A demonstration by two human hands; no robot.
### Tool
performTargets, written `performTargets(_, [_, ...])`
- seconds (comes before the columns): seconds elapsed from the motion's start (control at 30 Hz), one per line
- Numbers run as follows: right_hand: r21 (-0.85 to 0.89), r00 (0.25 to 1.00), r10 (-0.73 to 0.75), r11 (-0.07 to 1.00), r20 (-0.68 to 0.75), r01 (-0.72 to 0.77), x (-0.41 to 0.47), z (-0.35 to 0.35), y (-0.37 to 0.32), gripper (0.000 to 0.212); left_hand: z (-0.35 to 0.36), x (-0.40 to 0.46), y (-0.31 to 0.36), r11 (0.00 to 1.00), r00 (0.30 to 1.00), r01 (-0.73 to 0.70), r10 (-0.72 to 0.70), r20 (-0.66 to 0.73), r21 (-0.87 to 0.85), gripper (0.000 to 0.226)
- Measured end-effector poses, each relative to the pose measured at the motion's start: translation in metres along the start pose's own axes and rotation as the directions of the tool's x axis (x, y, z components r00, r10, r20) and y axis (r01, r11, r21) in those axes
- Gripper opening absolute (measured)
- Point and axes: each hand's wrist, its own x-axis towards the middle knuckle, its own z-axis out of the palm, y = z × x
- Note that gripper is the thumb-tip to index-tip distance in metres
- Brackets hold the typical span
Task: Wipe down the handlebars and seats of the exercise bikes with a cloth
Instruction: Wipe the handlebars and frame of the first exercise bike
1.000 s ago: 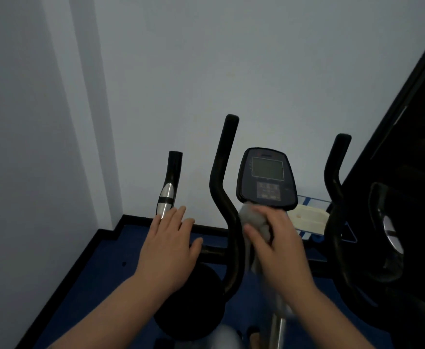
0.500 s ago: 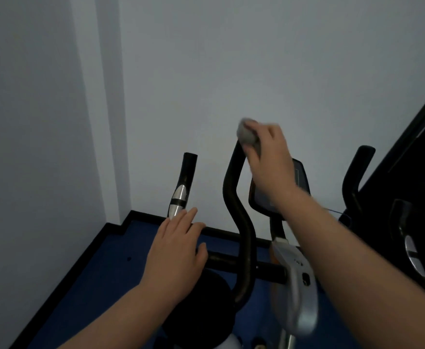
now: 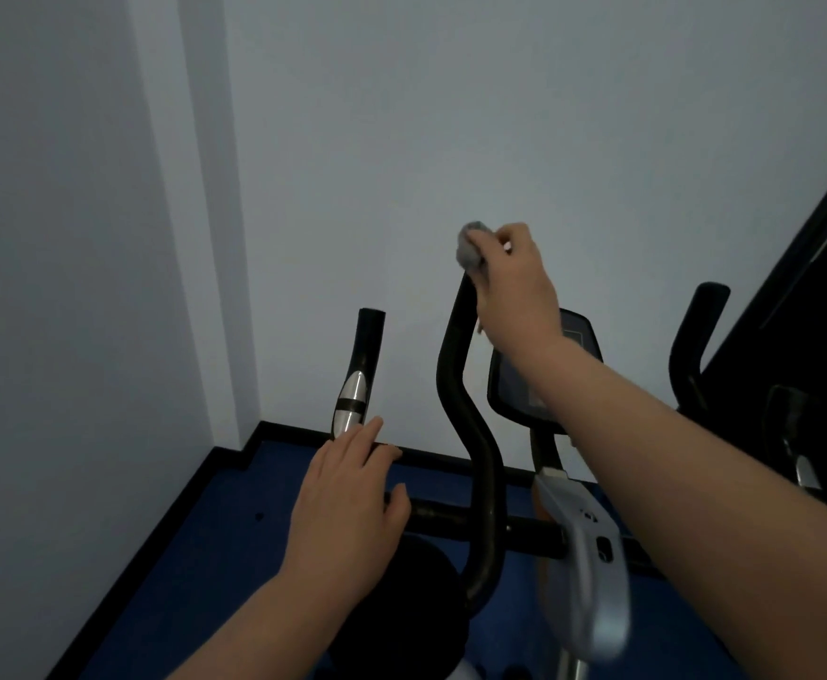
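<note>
Head view: looking down over the front of an exercise bike set in a corner.
Cloth: a small grey wad of cloth (image 3: 470, 247) sits at the very top of the curved black handlebar (image 3: 465, 414), bunched against its tip.
Right hand: the right hand (image 3: 514, 287) is raised, fingers curled round the cloth and the bar's upper end, gripping both.
Left hand: the left hand (image 3: 348, 507) lies flat with relaxed, nearly straight fingers on the lower crossbar (image 3: 451, 520), holding nothing; its fingertips reach the base of the short grip (image 3: 360, 370), which has a silver band.
Console: the dark display console (image 3: 519, 385) stands just right of the curved bar, partly hidden by the right forearm.
Far side: a second black handlebar (image 3: 696, 336) rises near the right edge.
Surroundings: pale wall (image 3: 401, 115) behind, blue floor (image 3: 235, 507) below with a black skirting edge.
</note>
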Motion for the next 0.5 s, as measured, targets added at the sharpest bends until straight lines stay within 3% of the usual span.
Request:
performTargets(0.13, [0.089,0.994,0.034,0.995,0.099,-0.043,-0.043,0.022,-0.005,0.034,-0.001,0.0,0.001,1.0,0.999,0.031,-0.031,0.007,0.007,0.035])
performTargets(0.2, [0.191,0.986,0.118,0.972,0.121,-0.14,-0.053,0.022,-0.007,0.028,-0.002,0.0,0.002,0.999,0.999,0.033,-0.033,0.022,0.005,0.037])
performTargets(0.33, [0.411,0.915,0.359,0.874,-0.185,-0.259,-0.034,0.004,-0.013,0.029,-0.002,0.001,0.002,1.0,0.999,0.017,-0.017,0.032,0.006,0.039])
performTargets(0.37, [0.46,0.886,0.416,0.84,-0.204,-0.288,-0.028,0.005,-0.013,0.032,-0.002,0.001,0.002,1.0,0.999,0.016,-0.016,0.033,0.006,0.039])
performTargets(0.5, [0.641,0.832,0.551,0.616,0.065,-0.458,-0.034,0.022,-0.013,0.046,-0.002,0.001,0.001,1.0,0.999,0.031,-0.031,0.034,-0.001,0.037])
